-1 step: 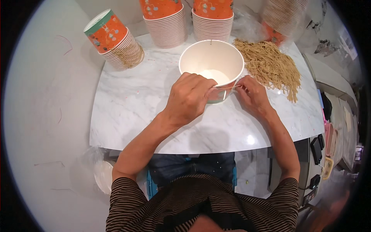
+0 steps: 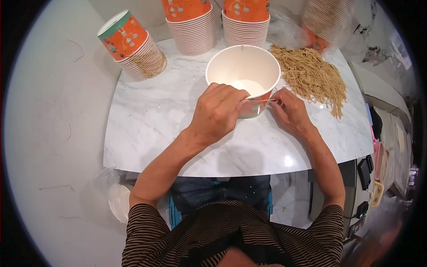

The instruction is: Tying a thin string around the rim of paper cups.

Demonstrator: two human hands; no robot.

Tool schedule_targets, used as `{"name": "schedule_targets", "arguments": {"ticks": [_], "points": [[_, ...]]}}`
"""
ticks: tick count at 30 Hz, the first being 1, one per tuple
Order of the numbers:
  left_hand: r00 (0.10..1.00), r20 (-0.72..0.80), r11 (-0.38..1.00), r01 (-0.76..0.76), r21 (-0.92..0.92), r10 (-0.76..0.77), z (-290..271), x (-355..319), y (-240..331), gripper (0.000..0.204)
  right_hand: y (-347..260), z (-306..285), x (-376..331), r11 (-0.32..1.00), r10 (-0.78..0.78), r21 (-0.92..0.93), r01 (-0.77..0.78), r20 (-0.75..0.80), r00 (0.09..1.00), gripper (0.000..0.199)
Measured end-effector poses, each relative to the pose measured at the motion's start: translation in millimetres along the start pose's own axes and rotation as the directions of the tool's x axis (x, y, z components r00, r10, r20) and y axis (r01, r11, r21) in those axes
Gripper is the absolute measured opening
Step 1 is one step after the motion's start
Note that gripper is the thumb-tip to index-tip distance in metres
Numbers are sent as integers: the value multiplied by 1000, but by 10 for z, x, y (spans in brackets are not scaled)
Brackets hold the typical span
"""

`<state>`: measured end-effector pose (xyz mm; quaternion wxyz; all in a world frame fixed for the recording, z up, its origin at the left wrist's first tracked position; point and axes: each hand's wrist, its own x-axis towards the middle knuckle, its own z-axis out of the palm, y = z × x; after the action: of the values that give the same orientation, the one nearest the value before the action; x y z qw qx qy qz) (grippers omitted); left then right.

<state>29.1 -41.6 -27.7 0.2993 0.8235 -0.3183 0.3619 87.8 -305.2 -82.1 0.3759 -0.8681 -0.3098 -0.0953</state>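
Observation:
A wide paper tub, white inside and orange and green outside, stands on the marble-patterned table, its mouth facing up toward me. My left hand is closed over its near rim, fingers folded on the edge. A thin light cord runs across the tub's near side just under the rim. At the tub's right side, my right hand pinches that cord between thumb and fingertips. How the cord passes around the far side is hidden. Just beyond my right hand lies a heap of loose tan cords.
Nested stacks of orange tubs stand at the back: a leaning left stack with tan cords around it, a middle stack, and another stack. A further stack in clear plastic is at the right. A white bin sits below the table's left edge.

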Motion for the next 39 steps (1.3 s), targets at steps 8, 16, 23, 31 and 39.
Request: {"name": "schedule_targets", "arguments": {"ticks": [8, 16, 23, 31, 39], "points": [[970, -76, 969, 221, -113, -230, -166, -6, -74, 13, -126, 108, -49, 971, -195, -149, 187, -38, 980, 46], [823, 19, 700, 494, -515, -568, -386, -79, -20, 16, -32, 169, -45, 877, -464, -237, 418, -193, 865, 37], [947, -123, 931, 257, -259, -296, -469, -196, -220, 18, -328, 21, 10, 811, -582, -238, 535, -222, 782, 24], [768, -162, 760, 536, -369, -620, -440, -564, -919, 27, -433, 68, 89, 978, -184, 39, 204, -289, 939, 20], [773, -535, 756, 563, 333, -340, -1107, -864, -2018, 58, -730, 1, 599, 981, 122, 175, -88, -191, 974, 26]]}}
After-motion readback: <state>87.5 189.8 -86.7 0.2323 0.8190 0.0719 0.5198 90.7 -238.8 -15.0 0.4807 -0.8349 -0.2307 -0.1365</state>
